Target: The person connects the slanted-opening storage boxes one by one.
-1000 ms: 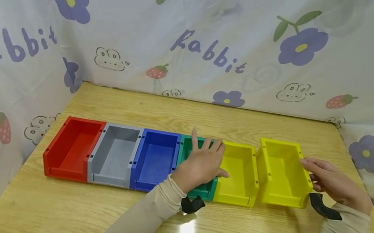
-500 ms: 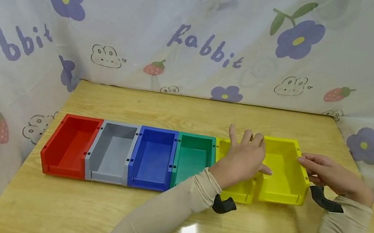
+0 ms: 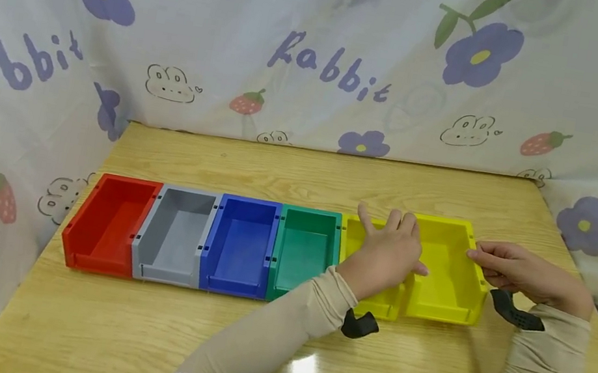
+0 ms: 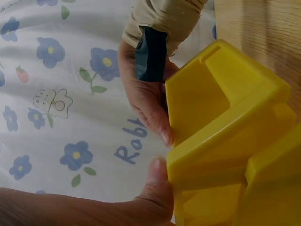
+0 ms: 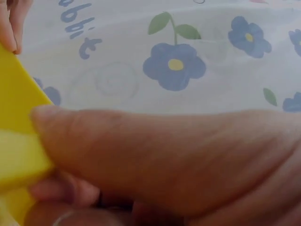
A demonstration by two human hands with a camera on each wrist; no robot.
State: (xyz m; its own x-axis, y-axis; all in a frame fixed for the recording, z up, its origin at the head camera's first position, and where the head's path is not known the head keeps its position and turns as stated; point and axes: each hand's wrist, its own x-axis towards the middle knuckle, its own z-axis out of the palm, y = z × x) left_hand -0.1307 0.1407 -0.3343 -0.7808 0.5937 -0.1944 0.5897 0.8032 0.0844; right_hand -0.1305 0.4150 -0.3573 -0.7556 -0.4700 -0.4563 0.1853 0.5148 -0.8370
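Note:
In the head view my right hand (image 3: 528, 274) pinches the right wall of a yellow bin (image 3: 442, 270) between thumb and fingers. This bin sits slightly higher than the row, close against its right end. My left hand (image 3: 385, 254) is over the other yellow bin (image 3: 382, 303), partly hiding it, fingers spread and thumb at the held bin's left wall. In the left wrist view my left thumb (image 4: 155, 188) touches the yellow rim (image 4: 225, 127); the other left fingers are out of sight. The right wrist view shows my right thumb (image 5: 117, 146) on the yellow wall (image 5: 21, 155).
Left of the yellow bins, a red bin (image 3: 112, 221), a grey bin (image 3: 178, 232), a blue bin (image 3: 242, 243) and a green bin (image 3: 305, 253) stand side by side on the wooden table (image 3: 132, 330). A flower-printed curtain (image 3: 334, 14) rises behind and at both sides.
My left hand has moved right, from over the green bin to the join between the yellow bins. The right-hand yellow bin has come left with my right hand, closing the gap.

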